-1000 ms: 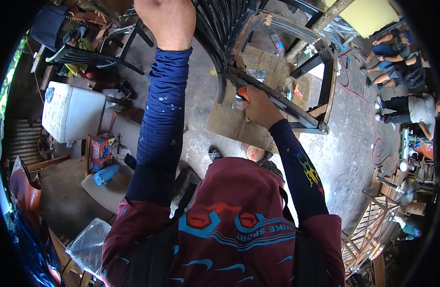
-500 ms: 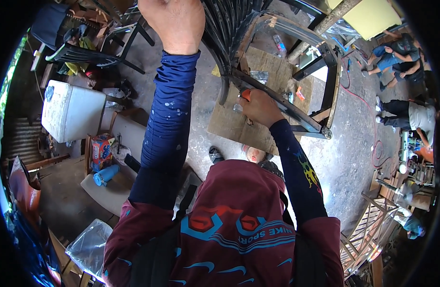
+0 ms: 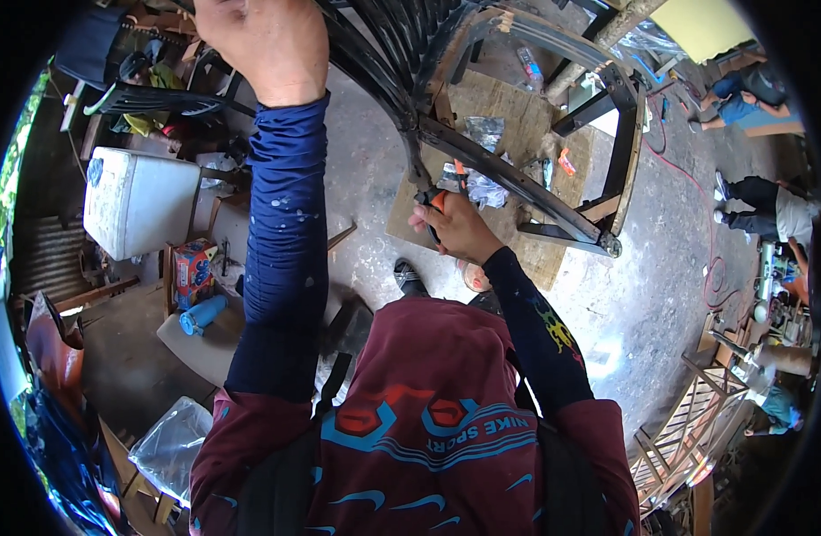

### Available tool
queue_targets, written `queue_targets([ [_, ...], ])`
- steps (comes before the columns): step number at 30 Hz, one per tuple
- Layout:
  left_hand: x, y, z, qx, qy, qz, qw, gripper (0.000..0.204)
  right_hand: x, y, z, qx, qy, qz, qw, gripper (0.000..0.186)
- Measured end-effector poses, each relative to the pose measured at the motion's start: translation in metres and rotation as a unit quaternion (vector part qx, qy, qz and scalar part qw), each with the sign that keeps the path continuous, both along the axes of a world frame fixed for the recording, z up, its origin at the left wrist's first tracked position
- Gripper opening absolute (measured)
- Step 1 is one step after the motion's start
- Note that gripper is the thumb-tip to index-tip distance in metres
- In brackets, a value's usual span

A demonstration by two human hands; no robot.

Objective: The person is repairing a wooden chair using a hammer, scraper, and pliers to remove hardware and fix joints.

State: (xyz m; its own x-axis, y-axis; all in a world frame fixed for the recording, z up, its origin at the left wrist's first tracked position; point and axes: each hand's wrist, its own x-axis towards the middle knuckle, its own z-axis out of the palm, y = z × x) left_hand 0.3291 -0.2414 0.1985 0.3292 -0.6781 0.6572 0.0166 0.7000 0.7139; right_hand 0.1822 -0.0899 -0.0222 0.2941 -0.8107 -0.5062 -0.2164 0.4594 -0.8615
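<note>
"So, what does the person's right hand [image 3: 464, 230] have?"

"It has its fingers wrapped around an orange and black hand tool [image 3: 439, 201]. I can't tell what kind of tool it is."

"And where is that tool?"

"Right by the low end of a curved black leg on a big black chair with an open seat frame [image 3: 508, 181]. They are very close, but I can't tell if they touch."

"Where is the chair?"

"In front of the person, tipped over a flat brown wooden board [image 3: 406, 214]. Its long, thin back slats go up to the top edge."

"What about the left hand [image 3: 272, 49]?"

"It is up high, just left of the slats. Its fingertips are cut off, so I can't tell if it is holding something."

"What is on the board?"

"A crumpled clear plastic bag [image 3: 489, 193], near the right hand. A shiny gray packet [image 3: 484, 132] lies farther up, and a small bright orange thing [image 3: 566, 161] is off to the right."

"And on the person's left side?"

"A big white box [image 3: 129, 205], a red and blue carton [image 3: 194, 275] and a round blue bottle [image 3: 203, 315]."
</note>
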Motion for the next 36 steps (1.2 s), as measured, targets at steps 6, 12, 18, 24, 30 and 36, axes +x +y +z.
queue_targets([
  [6,0.003,-0.012,-0.008,-0.017,0.013,-0.015,1.000,0.029,-0.011,-0.020,-0.017,-0.004,-0.038,-0.071,0.997,0.032],
  [12,-0.004,-0.006,-0.005,-0.025,0.071,-0.047,0.996,0.025,-0.016,-0.029,0.008,-0.045,0.139,-0.072,0.987,0.032],
  [18,-0.011,-0.009,-0.009,-0.029,0.133,-0.007,0.991,0.042,-0.019,-0.040,0.044,-0.085,0.307,0.058,0.946,0.037],
  [24,-0.007,-0.005,-0.008,-0.008,0.038,0.042,0.998,0.050,-0.019,-0.044,0.056,-0.185,0.305,0.056,0.933,0.033],
  [30,-0.004,-0.005,-0.007,-0.048,0.056,-0.042,0.996,0.033,-0.014,-0.043,0.055,-0.358,0.445,0.078,0.818,0.037],
  [36,0.003,-0.019,-0.015,-0.060,0.042,-0.031,0.997,0.024,-0.004,-0.033,0.015,-0.019,0.148,0.001,0.989,0.044],
])
